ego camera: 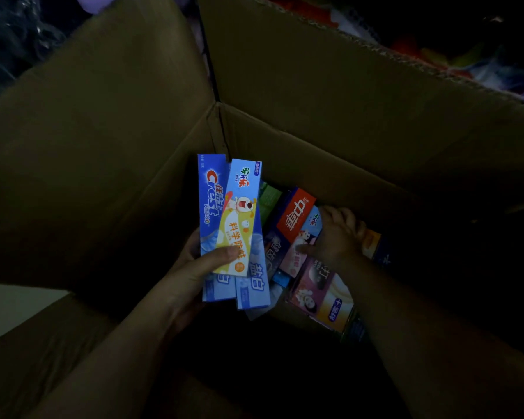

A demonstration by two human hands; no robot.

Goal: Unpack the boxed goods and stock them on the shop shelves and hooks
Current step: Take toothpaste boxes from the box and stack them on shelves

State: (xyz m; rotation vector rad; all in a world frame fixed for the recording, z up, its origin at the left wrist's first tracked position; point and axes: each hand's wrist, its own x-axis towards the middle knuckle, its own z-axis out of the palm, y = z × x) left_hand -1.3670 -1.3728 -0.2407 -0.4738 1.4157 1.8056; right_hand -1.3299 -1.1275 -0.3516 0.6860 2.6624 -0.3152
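Open brown cardboard carton [315, 110]; left hand [191, 267] fingers clasp fanned blue toothpaste boxes [224, 225], gathered for shelving; right hand [335, 234] fingers grasping pink toothpaste box [297, 252] inside.

The blue toothpaste carton [213, 204] reads "Crest" and "佳洁士", with "盐白" at its lower end. The yellow-and-blue carton [239, 219] over it reads "科学防蛀". A red carton [295, 214] reads "中华".

It is very dim in here. What light there is falls from above onto the toothpaste cartons [230, 225], whose print stays sharp and bright. The cardboard box [103, 146] walls look muddy brown, and shadow swallows everything from four to eight o'clock. Toward one o'clock, colours smear, soft and unfocused; edges bow slightly.
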